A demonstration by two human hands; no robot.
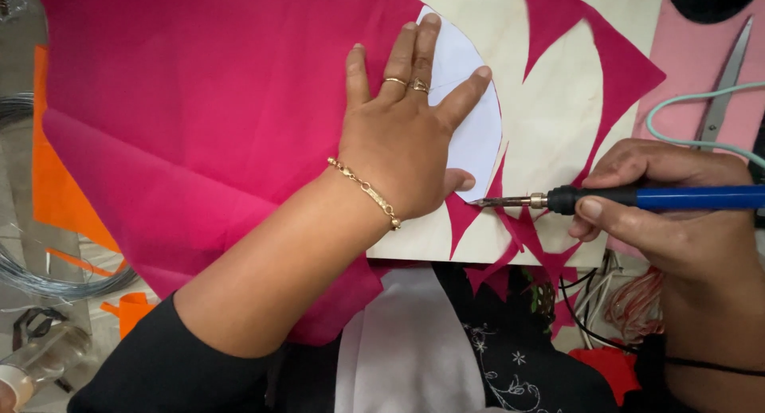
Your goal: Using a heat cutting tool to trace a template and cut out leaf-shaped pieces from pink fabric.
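We're pinning the white template [470,118] on the pink fabric [199,118] mid-frame, left hand [398,142] flat, fingers released. Right hand [669,214] is gripping the blue-handled hot tool [621,198], tip at the template's lower edge. Tracing that curve needs steady pressure.

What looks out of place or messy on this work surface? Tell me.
Jagged pink fabric offcuts lie scattered on the pale wooden board, near the blue-handled hot cutting tool. They look like trimmed waste; nothing appears damaged.
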